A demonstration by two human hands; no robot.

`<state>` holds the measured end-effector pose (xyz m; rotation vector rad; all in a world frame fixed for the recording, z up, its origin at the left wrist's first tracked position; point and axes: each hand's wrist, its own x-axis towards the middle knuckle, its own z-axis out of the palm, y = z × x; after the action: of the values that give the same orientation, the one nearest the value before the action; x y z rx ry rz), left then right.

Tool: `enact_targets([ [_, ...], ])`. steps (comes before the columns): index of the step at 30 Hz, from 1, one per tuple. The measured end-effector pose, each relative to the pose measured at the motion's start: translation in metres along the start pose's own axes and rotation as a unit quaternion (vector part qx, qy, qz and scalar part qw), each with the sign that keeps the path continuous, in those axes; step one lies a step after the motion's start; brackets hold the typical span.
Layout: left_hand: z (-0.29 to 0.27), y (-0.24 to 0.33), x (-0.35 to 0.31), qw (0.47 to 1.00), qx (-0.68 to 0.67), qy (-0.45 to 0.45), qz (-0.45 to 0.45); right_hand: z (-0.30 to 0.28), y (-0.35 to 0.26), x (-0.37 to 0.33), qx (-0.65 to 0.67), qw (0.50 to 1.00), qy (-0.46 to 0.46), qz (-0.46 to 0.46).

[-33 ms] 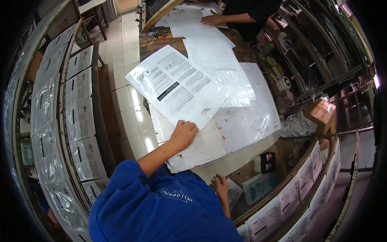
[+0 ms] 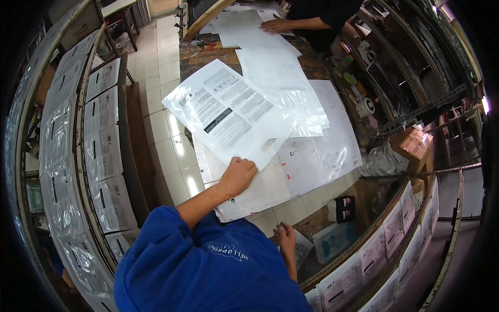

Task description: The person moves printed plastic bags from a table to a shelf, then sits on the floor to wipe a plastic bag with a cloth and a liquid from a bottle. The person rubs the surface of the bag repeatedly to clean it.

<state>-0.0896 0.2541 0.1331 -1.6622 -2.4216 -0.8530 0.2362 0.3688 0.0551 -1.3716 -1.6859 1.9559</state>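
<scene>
My left hand grips the lower edge of a large white plastic bag printed with black text blocks and with a cut-out handle slot. The bag is lifted and tilted above a stack of white sheets and bags on the worktable. My right hand is low at the table's near edge, against a clear plastic packet; its grip is hidden. My blue sleeve fills the lower middle.
Another person's hand rests on sheets at the table's far end. Racks of bagged printed sheets curve along the left. To the right are a tape roll, a cardboard box and shelving. A tiled floor runs beside the table.
</scene>
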Motion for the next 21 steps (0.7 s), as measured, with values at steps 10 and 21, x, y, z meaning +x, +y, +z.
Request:
enact_targets([
  [10, 0.007, 0.090, -0.026, 0.968, -0.161, -0.061, 0.185, 0.038, -0.131, 0.003, 0.243, 0.967, -0.077, -0.003],
  [21, 0.018, 0.120, -0.034, 0.929, -0.143, -0.118, 0.321, 0.041, -0.145, 0.036, 0.153, 0.988, 0.028, -0.006],
])
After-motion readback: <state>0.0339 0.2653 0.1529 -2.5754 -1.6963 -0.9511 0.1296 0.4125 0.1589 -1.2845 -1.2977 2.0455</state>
